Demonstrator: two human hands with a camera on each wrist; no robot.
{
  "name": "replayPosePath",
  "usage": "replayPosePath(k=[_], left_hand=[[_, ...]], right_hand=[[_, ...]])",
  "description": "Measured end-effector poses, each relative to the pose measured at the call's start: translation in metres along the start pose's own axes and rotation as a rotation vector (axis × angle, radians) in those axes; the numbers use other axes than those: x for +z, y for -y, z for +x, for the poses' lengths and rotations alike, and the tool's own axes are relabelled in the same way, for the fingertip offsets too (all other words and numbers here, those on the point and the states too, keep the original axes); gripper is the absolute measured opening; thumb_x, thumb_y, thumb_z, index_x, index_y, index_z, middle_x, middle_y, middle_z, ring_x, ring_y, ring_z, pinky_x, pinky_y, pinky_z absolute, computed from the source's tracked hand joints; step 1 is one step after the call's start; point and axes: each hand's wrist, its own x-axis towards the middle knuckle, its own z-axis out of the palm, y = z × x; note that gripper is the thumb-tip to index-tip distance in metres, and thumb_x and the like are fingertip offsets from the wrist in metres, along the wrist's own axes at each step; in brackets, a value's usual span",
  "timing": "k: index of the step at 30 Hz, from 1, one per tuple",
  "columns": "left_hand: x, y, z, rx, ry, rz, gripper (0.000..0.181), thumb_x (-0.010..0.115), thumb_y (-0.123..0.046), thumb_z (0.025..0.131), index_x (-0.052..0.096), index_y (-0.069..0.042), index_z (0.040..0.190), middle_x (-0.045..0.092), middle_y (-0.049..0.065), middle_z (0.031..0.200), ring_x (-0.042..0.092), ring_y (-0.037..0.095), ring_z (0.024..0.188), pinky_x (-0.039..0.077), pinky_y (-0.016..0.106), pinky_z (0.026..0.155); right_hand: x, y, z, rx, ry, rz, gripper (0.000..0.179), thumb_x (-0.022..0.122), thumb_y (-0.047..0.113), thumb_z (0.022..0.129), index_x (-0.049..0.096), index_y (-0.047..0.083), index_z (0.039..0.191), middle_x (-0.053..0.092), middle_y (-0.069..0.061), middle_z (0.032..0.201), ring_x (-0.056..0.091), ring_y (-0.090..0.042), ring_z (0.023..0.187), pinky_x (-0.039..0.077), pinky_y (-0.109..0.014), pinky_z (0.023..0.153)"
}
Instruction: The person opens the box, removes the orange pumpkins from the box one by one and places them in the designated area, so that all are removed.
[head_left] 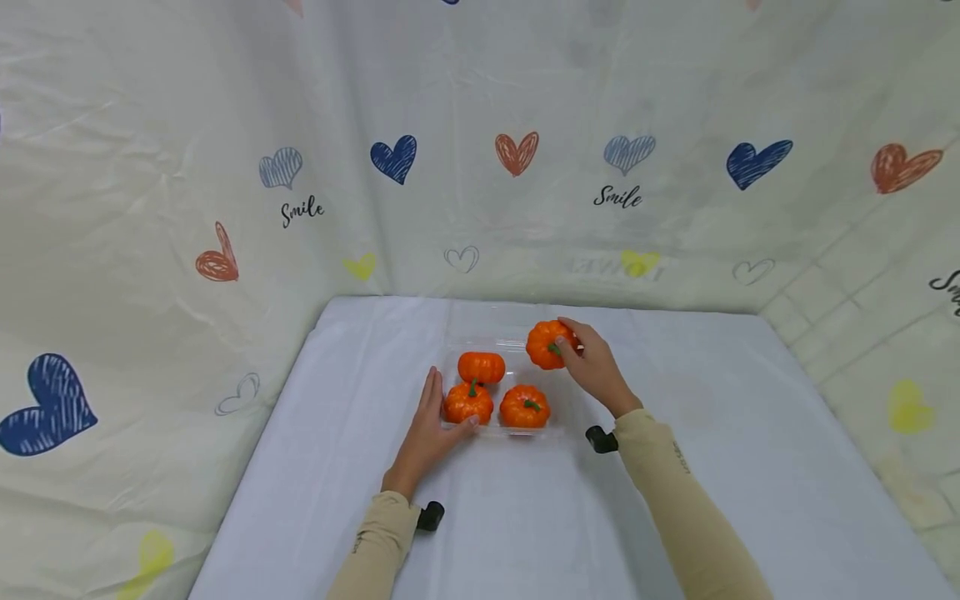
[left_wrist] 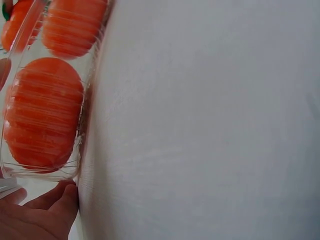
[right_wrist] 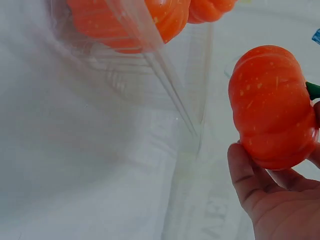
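Observation:
A clear plastic box (head_left: 495, 432) stands on the table with three glossy orange pumpkins inside: one at the back left (head_left: 481, 367), one at the front left (head_left: 468, 403) and one at the front right (head_left: 524, 407). My left hand (head_left: 429, 435) lies along the box's left side, fingers straight, thumb at the front rim. Over the back right corner, my right hand (head_left: 594, 367) holds a fourth, green-stemmed pumpkin (right_wrist: 270, 107) between thumb and fingers. The right wrist view shows this pumpkin above the box's wall, fingertips under it.
A white cloth (head_left: 690, 383) covers the table. Behind it hangs a pale curtain (head_left: 555, 242) printed with hearts and the word Smile. Black wrist cameras (head_left: 431, 517) sit at both beige sleeves (head_left: 660, 467).

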Motion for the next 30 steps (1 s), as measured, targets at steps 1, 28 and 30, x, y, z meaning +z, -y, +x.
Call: replayPosePath(k=[1,28,30], left_hand=[[0.000,0.000,0.000,0.002,0.000,0.001,0.117,0.078,-0.059,0.092,0.010,-0.008,0.173,0.001,0.001,0.180,0.015,0.028,0.163,0.022,0.052,0.127],[-0.001,0.001,0.000,-0.011,-0.001,0.027,0.117,0.076,-0.063,0.092,0.010,-0.010,0.173,0.002,0.000,0.180,0.016,0.027,0.163,0.025,0.054,0.126],[-0.001,0.000,0.000,-0.010,0.002,0.026,0.117,0.076,-0.063,0.092,0.010,-0.010,0.173,0.002,0.000,0.180,0.015,0.028,0.163,0.025,0.054,0.126]], right_hand=[[-0.001,-0.001,-0.001,0.004,-0.011,-0.005,0.049,0.055,0.018,0.113,0.048,-0.004,0.156,0.054,-0.026,0.147,0.055,-0.041,0.124,0.052,-0.057,0.104],[-0.020,-0.030,-0.014,0.122,-0.137,0.004,0.054,0.049,0.026,0.115,0.045,-0.006,0.158,0.052,-0.028,0.149,0.054,-0.045,0.124,0.051,-0.059,0.106],[-0.020,-0.033,-0.017,0.125,-0.147,0.002,0.053,0.049,0.026,0.114,0.046,-0.006,0.157,0.053,-0.028,0.149,0.055,-0.045,0.125,0.052,-0.058,0.105]])
